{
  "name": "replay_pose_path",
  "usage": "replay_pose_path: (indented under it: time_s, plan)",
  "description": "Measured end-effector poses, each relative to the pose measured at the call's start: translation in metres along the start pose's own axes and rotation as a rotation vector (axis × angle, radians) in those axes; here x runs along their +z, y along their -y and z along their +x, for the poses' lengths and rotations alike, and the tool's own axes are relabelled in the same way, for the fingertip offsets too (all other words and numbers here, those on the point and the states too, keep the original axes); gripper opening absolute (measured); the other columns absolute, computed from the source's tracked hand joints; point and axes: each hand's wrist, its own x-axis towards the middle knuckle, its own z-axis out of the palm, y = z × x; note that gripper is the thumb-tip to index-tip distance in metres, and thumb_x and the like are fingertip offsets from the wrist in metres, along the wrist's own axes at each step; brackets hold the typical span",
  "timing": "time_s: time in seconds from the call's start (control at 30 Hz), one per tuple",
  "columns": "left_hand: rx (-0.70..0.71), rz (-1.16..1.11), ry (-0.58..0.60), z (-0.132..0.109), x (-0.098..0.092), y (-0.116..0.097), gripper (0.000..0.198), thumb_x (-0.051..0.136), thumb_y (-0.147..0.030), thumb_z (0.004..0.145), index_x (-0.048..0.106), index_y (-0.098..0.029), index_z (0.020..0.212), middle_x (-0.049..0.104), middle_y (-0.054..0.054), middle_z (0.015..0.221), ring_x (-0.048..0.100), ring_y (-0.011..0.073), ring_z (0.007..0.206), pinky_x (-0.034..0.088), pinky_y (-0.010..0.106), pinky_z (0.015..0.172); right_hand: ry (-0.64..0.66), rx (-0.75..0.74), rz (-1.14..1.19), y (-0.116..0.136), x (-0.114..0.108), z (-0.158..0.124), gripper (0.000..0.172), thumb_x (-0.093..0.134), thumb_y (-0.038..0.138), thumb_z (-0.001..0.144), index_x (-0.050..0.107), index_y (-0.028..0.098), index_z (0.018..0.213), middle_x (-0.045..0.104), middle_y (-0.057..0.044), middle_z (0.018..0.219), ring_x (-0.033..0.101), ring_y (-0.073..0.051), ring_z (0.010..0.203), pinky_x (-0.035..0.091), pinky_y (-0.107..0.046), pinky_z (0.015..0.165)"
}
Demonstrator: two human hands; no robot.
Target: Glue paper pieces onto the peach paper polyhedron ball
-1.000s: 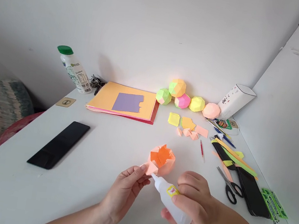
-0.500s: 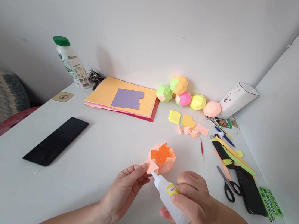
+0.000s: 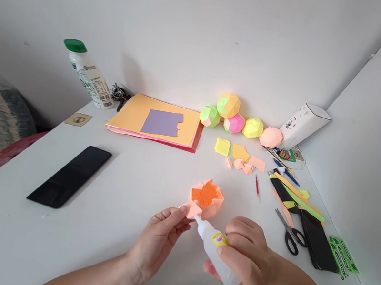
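1. Head view: your left hand (image 3: pixel 164 230) pinches a peach paper piece (image 3: pixel 192 209) between thumb and fingers, overlapping the near-left side of the paper bowl (image 3: pixel 215 207); you cannot tell whether they touch.
2. Your right hand (image 3: pixel 248 254) is wrapped around a squeeze bottle (image 3: pixel 209 245), its tip at the paper piece's near edge.
3. The paper bowl sits just beyond both hands, between the worktop's (image 3: pixel 119 227) near and far edges.
4. Scissors (image 3: pixel 289 231) lie toward its right edge.
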Motion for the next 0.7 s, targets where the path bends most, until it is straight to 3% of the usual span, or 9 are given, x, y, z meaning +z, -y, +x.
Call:
replay_pose_path:
  time_s: [0.13,0.37,0.7]
  plan:
    - [0.003,0.013,0.006,0.0000,0.0001,-0.0011,0.028,0.083,-0.038,0.069,0.067,-0.017,0.061,0.073,0.004,0.082,0.065,0.0158,0.086,0.048,0.026,0.082,0.025,0.013,-0.025,-0.0012,-0.0024,-0.0006,0.011,0.058,0.016,0.081,0.051,0.019,0.089,0.039,0.005,0.055,0.034,-0.013,0.051,0.031,-0.026,0.044]
    - [-0.010,-0.003,-0.030,-0.0006,0.0032,-0.0027,0.034,0.086,-0.037,0.064,0.061,-0.017,0.054,0.065,-0.001,0.065,0.058,0.0116,0.069,0.048,0.026,0.078,-0.007,0.004,0.013,0.0029,0.0006,0.0040,0.010,0.060,0.016,0.079,0.051,0.022,0.080,0.034,0.006,0.057,0.030,-0.012,0.052,0.029,-0.025,0.044]
    - [0.004,0.010,-0.003,-0.0001,0.0001,-0.0004,0.031,0.082,-0.037,0.070,0.063,-0.018,0.056,0.067,0.000,0.069,0.059,0.0127,0.075,0.048,0.025,0.080,0.021,0.008,0.010,0.0025,-0.0036,0.0051,0.009,0.058,0.017,0.082,0.050,0.020,0.086,0.036,0.006,0.055,0.031,-0.013,0.049,0.030,-0.026,0.043]
